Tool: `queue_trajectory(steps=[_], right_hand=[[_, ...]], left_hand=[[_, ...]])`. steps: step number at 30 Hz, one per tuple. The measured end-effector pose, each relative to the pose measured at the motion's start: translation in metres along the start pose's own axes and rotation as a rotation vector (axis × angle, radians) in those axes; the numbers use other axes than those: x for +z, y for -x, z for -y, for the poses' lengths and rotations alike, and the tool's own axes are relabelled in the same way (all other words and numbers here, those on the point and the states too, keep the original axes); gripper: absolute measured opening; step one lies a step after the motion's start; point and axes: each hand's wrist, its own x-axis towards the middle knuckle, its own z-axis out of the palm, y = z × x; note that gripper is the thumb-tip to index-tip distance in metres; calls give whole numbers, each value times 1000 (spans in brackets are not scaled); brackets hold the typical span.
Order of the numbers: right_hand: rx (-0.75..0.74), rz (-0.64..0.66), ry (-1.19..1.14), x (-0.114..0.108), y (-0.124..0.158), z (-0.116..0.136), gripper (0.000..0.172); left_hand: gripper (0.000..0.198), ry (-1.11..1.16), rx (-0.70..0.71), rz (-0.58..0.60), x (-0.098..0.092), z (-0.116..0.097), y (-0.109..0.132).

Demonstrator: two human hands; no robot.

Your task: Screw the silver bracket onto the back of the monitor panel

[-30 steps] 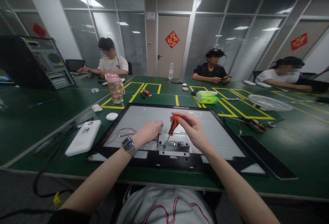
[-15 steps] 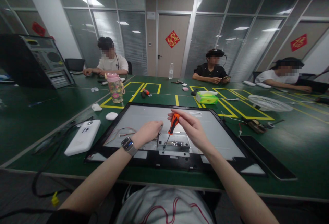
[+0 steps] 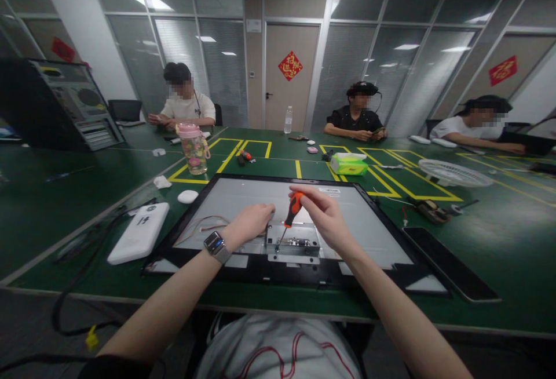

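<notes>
A flat monitor panel (image 3: pixel 243 193) lies back-up on the green table, with a small metal board cover (image 3: pixel 293 243) near its front edge. My right hand (image 3: pixel 324 217) is closed on an orange-handled screwdriver (image 3: pixel 294 205), whose tip rests on the metal cover. My left hand (image 3: pixel 251 221) is curled, resting on the panel just left of the cover, steadying it; a smartwatch (image 3: pixel 215 244) sits on that wrist. Thin coloured wires (image 3: pixel 204 223) run across the panel to the left.
A white slab (image 3: pixel 139 232) and a black cable lie left of the panel. A dark strip (image 3: pixel 449 263) lies to the right. Further back stand a pink-lidded bottle (image 3: pixel 193 148), a green tissue pack (image 3: pixel 348 164), a fan grille (image 3: pixel 454 173) and a computer case (image 3: pixel 65 104). Three people sit across the table.
My right fingers have shifted slightly on the screwdriver handle, as in turning it. The screwdriver tip and my left hand stay in the same place.
</notes>
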Motion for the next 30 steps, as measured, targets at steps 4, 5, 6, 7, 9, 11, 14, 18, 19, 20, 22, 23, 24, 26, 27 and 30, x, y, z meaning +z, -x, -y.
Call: queue_trajectory(steps=[4, 5, 6, 7, 9, 11, 14, 18, 19, 20, 22, 23, 24, 26, 27, 30], right_hand=[[35, 97, -95, 1, 2, -1, 30], [39, 118, -92, 1, 2, 0, 31], [39, 132, -77, 2, 3, 1, 33], [34, 131, -54, 3, 3, 3, 33], [0, 93, -7, 4, 3, 5, 29], [-43, 30, 3, 5, 2, 4, 21], [-51, -20, -59, 5, 1, -1, 12], [51, 16, -135, 3, 2, -6, 25], [65, 25, -144, 3, 2, -6, 28], [66, 31, -149, 3, 2, -6, 29], [50, 43, -158, 3, 2, -4, 25], [45, 54, -162, 3, 2, -2, 22], [45, 72, -168, 2, 2, -1, 20], [72, 114, -189, 2, 2, 2, 20], [88, 130, -200, 2, 2, 3, 21], [97, 140, -215, 3, 2, 2, 24]], left_hand=[[24, 11, -1, 1, 1, 1, -1], [24, 16, -3, 0, 1, 1, -1], [24, 19, -4, -1, 2, 1, -1], [23, 20, -5, -2, 2, 1, -1], [23, 16, -4, -1, 3, 2, -1], [24, 10, 0, 1, 3, 2, -1], [25, 3, 3, 0, 3, 2, -1], [23, -2, 5, 0, 2, 1, 0], [23, -2, 5, 0, 2, 1, 0], [23, -2, 6, 0, 1, 1, 0], [23, -2, 9, 1, 1, 1, 0], [24, -2, 10, 1, 2, 1, 0], [24, -2, 10, 0, 2, 1, 0], [25, 5, 9, 0, 2, 2, -1], [25, 12, 7, 2, 3, 2, -1], [24, 30, -2, 10, 3, 2, 0]])
